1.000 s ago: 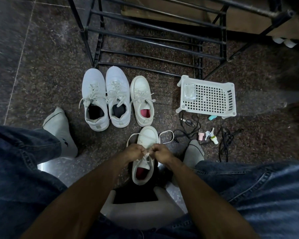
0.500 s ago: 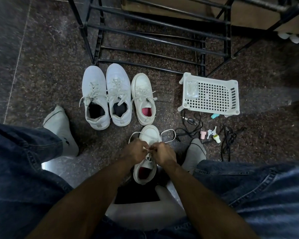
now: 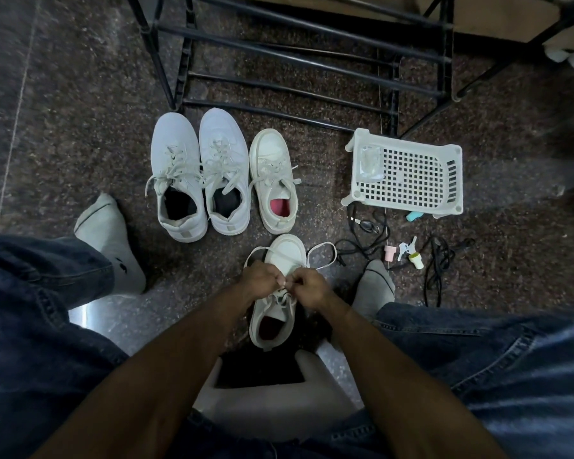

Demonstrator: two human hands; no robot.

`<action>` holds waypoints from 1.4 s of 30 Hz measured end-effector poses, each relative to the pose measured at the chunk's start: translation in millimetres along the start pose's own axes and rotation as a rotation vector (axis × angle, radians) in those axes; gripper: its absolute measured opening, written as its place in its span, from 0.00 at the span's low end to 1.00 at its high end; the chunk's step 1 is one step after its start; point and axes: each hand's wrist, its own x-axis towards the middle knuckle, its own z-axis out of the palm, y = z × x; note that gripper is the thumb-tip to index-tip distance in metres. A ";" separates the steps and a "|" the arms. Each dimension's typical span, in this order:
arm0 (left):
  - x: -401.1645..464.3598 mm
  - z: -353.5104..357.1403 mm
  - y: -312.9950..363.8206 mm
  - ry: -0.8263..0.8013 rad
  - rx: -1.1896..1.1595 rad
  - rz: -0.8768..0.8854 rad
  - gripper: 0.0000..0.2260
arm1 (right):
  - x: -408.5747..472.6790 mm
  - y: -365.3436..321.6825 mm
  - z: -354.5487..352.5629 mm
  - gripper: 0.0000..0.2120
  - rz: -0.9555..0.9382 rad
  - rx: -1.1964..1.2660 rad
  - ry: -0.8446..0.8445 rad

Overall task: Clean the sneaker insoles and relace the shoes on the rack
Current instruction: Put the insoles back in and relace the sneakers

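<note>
I saw the cream low-top sneaker with a red insole point(image 3: 280, 293) lying on the dark speckled stone floor point(image 3: 80, 127) between the two grey-socked feet, toe pointing away, directly beneath both hands. The left hand point(image 3: 262, 279) and right hand point(image 3: 307, 286) met over its tongue, knuckles nearly touching, each with fingers curled and pinching the white shoelace point(image 3: 322, 256) close to the eyelets. Loops of that lace arched out on either side of the toe. Both forearms reached forward and down from the denim-clad knees, converging at the shoe.

Just beyond it stood the matching cream sneaker point(image 3: 274, 183), laced, its red insole showing. To the left of that sat a pair of pale grey laced sneakers point(image 3: 199, 173) side by side, touching. Behind them rose the black metal shoe rack point(image 3: 312, 61), its bars bare. To the right, a white perforated plastic basket point(image 3: 408, 177) lay upside down, with black cords point(image 3: 438, 260) and small caps strewn near it.
</note>
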 end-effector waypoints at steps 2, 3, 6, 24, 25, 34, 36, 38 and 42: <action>-0.6 -0.4 -5.4 -0.038 -0.121 -0.036 0.12 | 2.7 5.4 0.4 0.18 -0.011 0.095 0.002; -2.5 -0.6 -7.0 -0.029 -0.195 -0.045 0.13 | 3.5 7.3 1.4 0.19 -0.020 0.125 0.006; -4.2 2.7 -11.3 0.027 -0.260 -0.016 0.15 | 6.8 10.7 4.5 0.20 -0.022 0.163 0.049; -9.6 0.3 2.8 0.008 -0.085 -0.379 0.18 | -14.3 -13.6 0.5 0.14 0.390 0.243 -0.003; -9.3 2.1 2.7 0.030 -0.086 -0.384 0.19 | -14.3 -13.8 1.7 0.16 0.398 0.254 0.005; -13.9 -2.9 7.8 -0.073 -0.431 -0.422 0.04 | -21.4 -22.8 -4.5 0.06 0.455 0.497 -0.058; -16.1 -4.3 9.0 -0.124 -0.432 -0.419 0.08 | -20.2 -20.4 -8.1 0.05 0.466 0.519 -0.093; -14.2 -3.7 6.9 -0.163 -0.430 -0.412 0.09 | -18.5 -17.5 -10.4 0.05 0.468 0.498 -0.129; -12.5 -4.0 4.3 -0.104 -0.371 -0.354 0.09 | -19.0 -17.8 -14.6 0.06 0.419 0.448 -0.094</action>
